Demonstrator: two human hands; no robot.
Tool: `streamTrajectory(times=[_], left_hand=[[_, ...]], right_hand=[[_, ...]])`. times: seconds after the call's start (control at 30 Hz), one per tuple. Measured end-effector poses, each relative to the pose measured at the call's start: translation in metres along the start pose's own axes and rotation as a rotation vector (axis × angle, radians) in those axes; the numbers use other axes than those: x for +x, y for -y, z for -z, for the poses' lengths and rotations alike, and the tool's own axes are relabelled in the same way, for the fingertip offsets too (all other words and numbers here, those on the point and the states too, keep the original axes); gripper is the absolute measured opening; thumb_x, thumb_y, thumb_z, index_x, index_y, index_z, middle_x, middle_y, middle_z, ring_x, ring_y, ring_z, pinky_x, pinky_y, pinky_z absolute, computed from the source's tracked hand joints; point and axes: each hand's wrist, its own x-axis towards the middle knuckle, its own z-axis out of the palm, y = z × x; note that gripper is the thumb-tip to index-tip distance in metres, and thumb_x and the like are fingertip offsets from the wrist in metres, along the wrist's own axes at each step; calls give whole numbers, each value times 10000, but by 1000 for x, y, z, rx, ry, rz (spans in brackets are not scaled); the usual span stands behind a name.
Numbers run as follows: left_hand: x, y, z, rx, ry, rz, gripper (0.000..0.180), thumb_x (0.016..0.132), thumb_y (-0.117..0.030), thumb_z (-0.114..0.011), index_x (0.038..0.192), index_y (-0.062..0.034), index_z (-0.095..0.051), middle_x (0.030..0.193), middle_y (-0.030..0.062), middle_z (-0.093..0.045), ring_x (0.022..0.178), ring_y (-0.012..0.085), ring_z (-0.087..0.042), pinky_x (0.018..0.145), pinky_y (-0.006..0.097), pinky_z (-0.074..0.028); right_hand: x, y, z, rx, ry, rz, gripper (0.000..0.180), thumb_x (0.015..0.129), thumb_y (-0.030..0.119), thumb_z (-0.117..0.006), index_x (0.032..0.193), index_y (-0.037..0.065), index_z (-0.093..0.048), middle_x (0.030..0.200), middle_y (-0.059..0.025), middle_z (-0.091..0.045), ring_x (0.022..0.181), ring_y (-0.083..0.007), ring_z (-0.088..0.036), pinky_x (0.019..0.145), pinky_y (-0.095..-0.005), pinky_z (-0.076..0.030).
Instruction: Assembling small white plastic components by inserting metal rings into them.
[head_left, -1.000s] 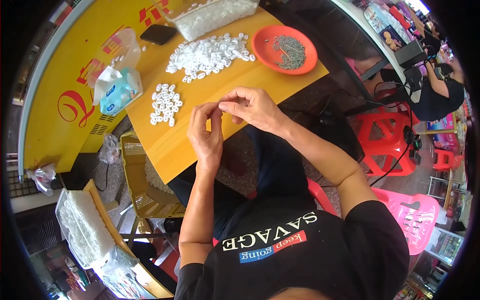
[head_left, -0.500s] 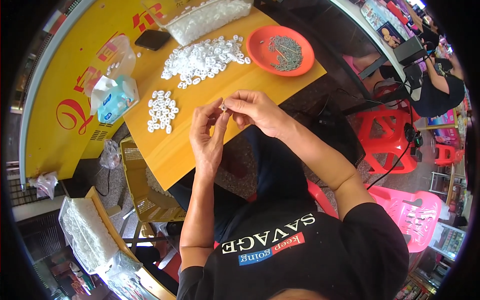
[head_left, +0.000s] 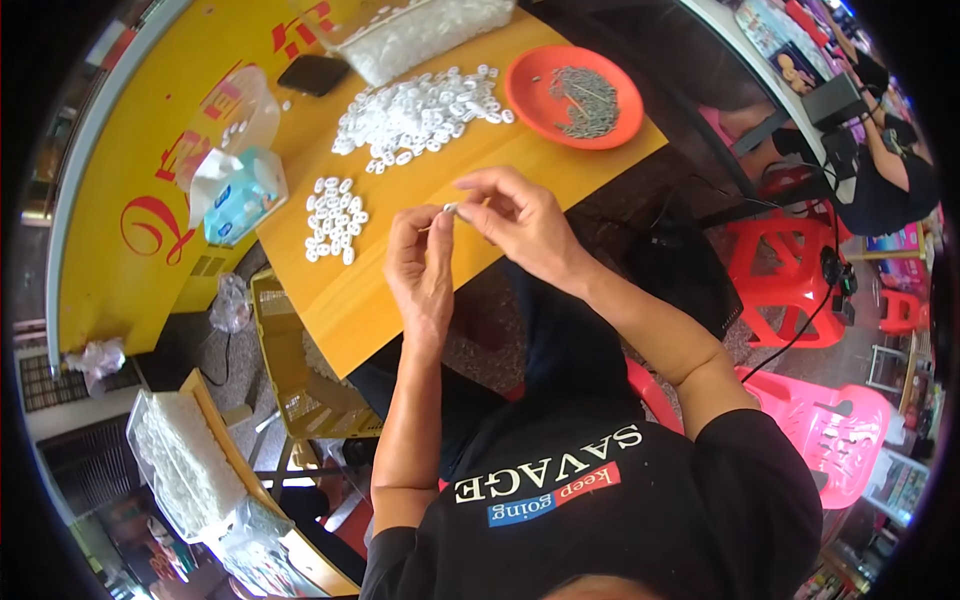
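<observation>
Over the near edge of the table, my left hand (head_left: 424, 262) pinches a small pale piece (head_left: 449, 208) between thumb and forefinger. Most of that piece is covered by the fingertips. Close beside it is my right hand (head_left: 528, 222), its thumb tip at the piece and its forefinger lifted away. Beyond my hands lies a large heap of small white oval pieces (head_left: 415, 115) with dark marks. A smaller group of such pieces (head_left: 335, 220) is left of my left hand. An orange-red plate (head_left: 530, 115) holds many thin grey metal pins (head_left: 590, 105).
The wooden table (head_left: 420, 185) also bears a clear bin (head_left: 430, 40) of white pieces, a black phone (head_left: 312, 74) and a tissue pack (head_left: 245, 195). A yellow crate (head_left: 300, 385) stands below left. Red stools (head_left: 790, 275) and a pink chair (head_left: 825, 425) are at right.
My right forefinger has lifted away from the small piece and the right hand has opened. The left hand still pinches the piece. The whole view has shifted slightly.
</observation>
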Motion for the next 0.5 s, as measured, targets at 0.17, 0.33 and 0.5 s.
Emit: streamTrajectory(times=[0.17, 0.33, 0.5], left_hand=[[0, -2, -2, -132, 43, 108, 144, 972, -142, -603, 982, 1, -601, 886, 11, -596, 810, 76, -514, 749, 224, -435], [2, 5, -6, -181, 65, 210, 174, 968, -172, -615, 970, 1, -598, 893, 19, -603, 814, 80, -524, 764, 223, -438], [2, 23, -4, -106, 42, 255, 178, 967, -180, -620, 955, -4, -594, 862, 2, -589, 795, 68, -514, 745, 212, -429]], right_hand=[[0, 2, 2, -235, 28, 213, 118, 894, 25, -648, 1004, -17, -635, 840, -43, -638, 701, -85, -591, 609, -238, -483], [11, 0, 21, -257, 137, 74, 121, 902, 98, -659, 950, -11, -642, 801, -15, -632, 695, -60, -579, 608, -228, -476], [70, -4, 87, -533, -3, 199, 128, 885, 146, -672, 930, 27, -673, 819, -32, -649, 750, -100, -603, 664, -268, -485]])
